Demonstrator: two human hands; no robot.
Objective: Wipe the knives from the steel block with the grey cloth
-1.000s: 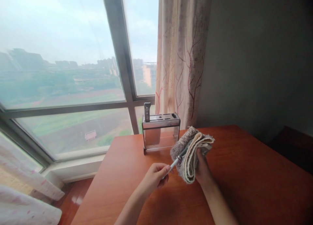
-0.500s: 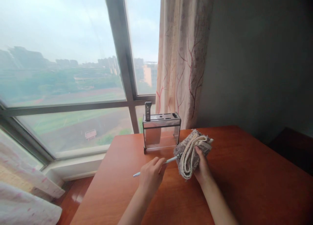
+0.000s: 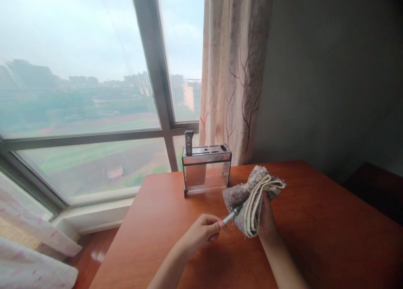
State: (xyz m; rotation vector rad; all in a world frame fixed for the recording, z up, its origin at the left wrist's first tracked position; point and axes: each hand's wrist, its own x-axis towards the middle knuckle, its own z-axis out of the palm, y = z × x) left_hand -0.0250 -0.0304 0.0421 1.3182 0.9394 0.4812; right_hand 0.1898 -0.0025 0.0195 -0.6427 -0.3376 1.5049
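Note:
My right hand (image 3: 267,215) is closed around a folded grey-brown and cream towel (image 3: 258,209), held up above the table. My left hand (image 3: 204,230) pinches a slim utensil with a pale blue handle (image 3: 229,217). The utensil's dark, metallic-looking end meets the towel's left side, between its folds, so its kind cannot be made out. Behind the towel, a clear-sided knife holder (image 3: 207,157) with a slotted top stands on the table. One knife with a dark, dotted handle (image 3: 189,143) is upright in its left end.
The reddish-brown wooden table (image 3: 151,238) lies beneath both hands. Beyond its far edge hangs a patterned curtain (image 3: 233,71), beside a large window with a grey frame (image 3: 157,62). A dark wall (image 3: 327,71) stands on the right.
My left hand has moved right and its hold now lies close to the towel end of the utensil. The towel has shifted slightly right, tilted and opened out in my right hand.

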